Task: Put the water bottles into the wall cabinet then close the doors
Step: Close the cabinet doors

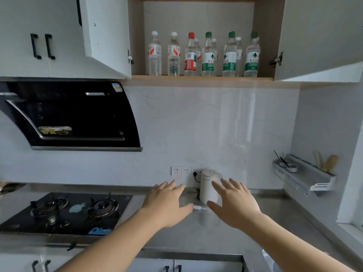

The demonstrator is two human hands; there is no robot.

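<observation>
Several water bottles (pixel 202 55) stand upright in a row on the shelf of the wall cabinet (pixel 202 77), with white, red and green caps. Both cabinet doors hang open: the left door (pixel 106 34) and the right door (pixel 318 36). My left hand (pixel 167 205) and my right hand (pixel 235 205) are stretched out over the counter far below the cabinet, palms down, fingers spread, holding nothing.
A white electric kettle (pixel 209 186) stands on the grey counter (pixel 216 228) between my hands, plugged into wall sockets (pixel 185 171). A black gas hob (pixel 66 211) lies at left under a black range hood (pixel 68 114). A wall rack (pixel 304 173) with utensils hangs at right.
</observation>
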